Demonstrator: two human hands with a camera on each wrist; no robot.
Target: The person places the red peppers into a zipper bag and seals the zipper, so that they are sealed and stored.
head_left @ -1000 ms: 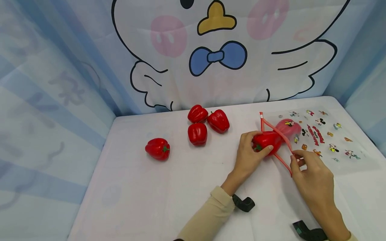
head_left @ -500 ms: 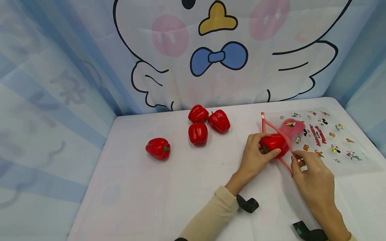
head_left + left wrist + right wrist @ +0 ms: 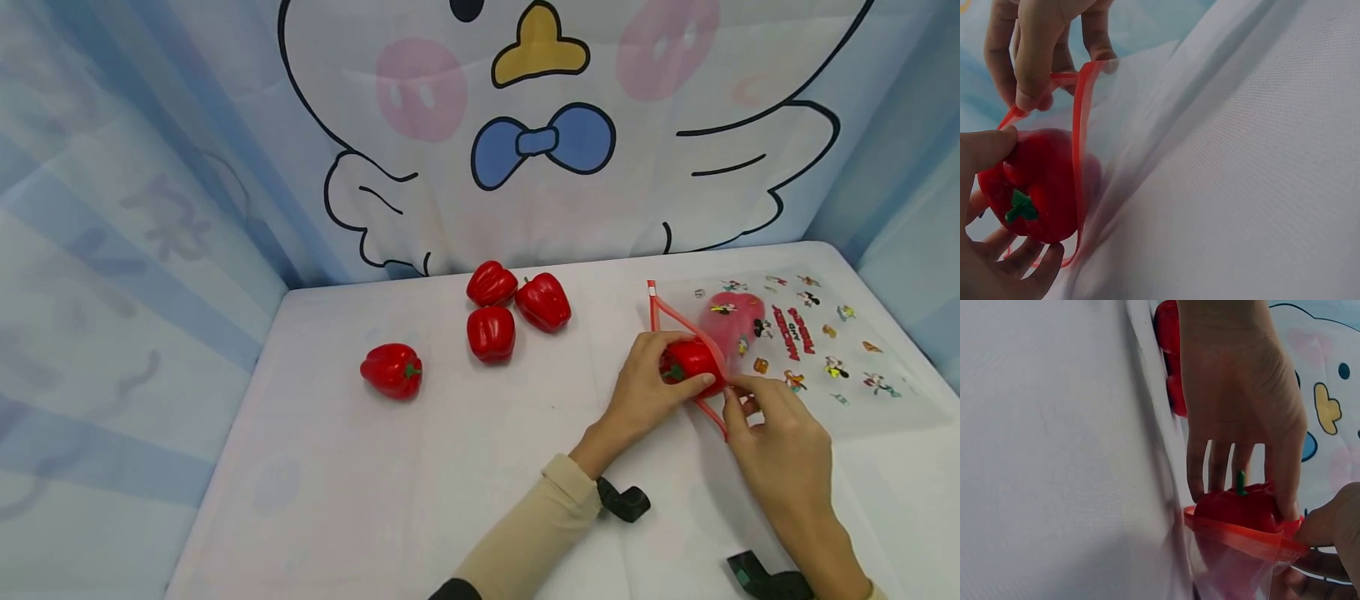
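Note:
My left hand [image 3: 656, 375] grips a red bell pepper [image 3: 1038, 187] with a green stem, its fingers and thumb around the sides. The pepper sits partly within the mouth of a clear zip bag [image 3: 825, 333] with a red rim and cartoon prints. My right hand [image 3: 780, 442] pinches the bag's red rim [image 3: 1082, 112] at the near side and holds the mouth apart. Another pepper [image 3: 731, 321] shows pinkish through the bag's film, deeper inside. In the right wrist view the held pepper [image 3: 1241, 509] stands stem up, its lower part behind the film.
On the white table [image 3: 420, 492], three red peppers cluster at the back middle, one of them a front pepper [image 3: 491, 335]. A separate pepper [image 3: 392, 371] lies to their left. A printed curtain [image 3: 540, 208] hangs behind the table's far edge.
My left hand has moved right with the pepper, taking it from the bag's opening further into the mouth. The pepper inside has shifted slightly right. My right hand stays nearly still on the rim.

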